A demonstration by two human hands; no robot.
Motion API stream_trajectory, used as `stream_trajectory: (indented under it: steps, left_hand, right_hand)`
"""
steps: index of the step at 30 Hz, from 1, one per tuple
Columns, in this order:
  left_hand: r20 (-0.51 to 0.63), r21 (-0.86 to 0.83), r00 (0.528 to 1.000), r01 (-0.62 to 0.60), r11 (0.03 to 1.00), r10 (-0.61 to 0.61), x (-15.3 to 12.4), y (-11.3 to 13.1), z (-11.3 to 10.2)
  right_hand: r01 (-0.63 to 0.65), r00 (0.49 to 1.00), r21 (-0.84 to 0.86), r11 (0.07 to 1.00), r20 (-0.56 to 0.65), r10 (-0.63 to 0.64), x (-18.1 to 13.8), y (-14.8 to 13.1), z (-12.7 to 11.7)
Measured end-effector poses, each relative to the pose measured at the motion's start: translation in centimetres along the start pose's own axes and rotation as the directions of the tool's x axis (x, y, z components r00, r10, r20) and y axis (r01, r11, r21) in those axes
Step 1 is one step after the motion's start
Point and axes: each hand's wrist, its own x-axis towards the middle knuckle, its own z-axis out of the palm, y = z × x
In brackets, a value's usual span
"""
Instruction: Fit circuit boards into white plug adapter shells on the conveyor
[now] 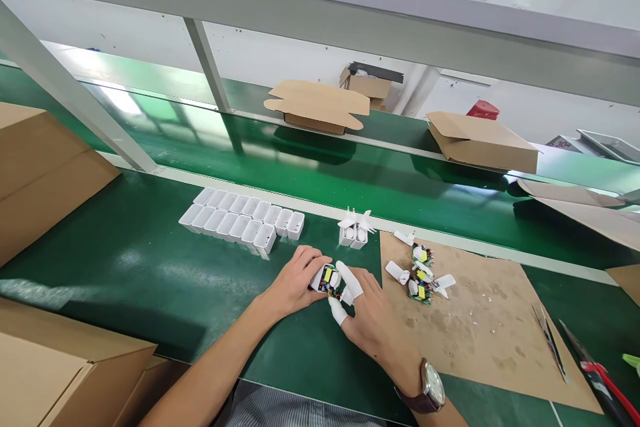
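Observation:
My left hand (299,280) is closed around a small white plastic case, mostly covered by the fingers. A circuit board (330,279) with yellow and white parts sits at the case's opening; how far inside it is I cannot tell. White finger cots cover the thumb and a finger of my right hand (367,310), which grips the board from the right. Rows of white plastic cases (235,217) stand to the left, openings up. Behind my hands are two filled cases (353,230) with white pieces sticking out. Several more circuit boards (421,273) with white pieces lie to the right.
A stained cardboard sheet (480,320) covers the bench's right part, with tweezers (550,343) on it and red-handled pliers (600,373) beside it. Cardboard boxes (60,360) crowd the left. Beyond a white rail runs a green conveyor belt (310,177), with flattened boxes (320,103) above it.

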Motion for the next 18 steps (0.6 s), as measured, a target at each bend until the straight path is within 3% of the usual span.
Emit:
stream_trajectory:
  steps: [18]
  left_hand:
    - [-0.002, -0.017, 1.0, -0.003, 1.0, 0.003, -0.12, 0.06, 0.08]
  right_hand:
    - [-0.021, 1.0, 0.019, 1.0, 0.016, 0.021, 0.0, -0.03, -0.4]
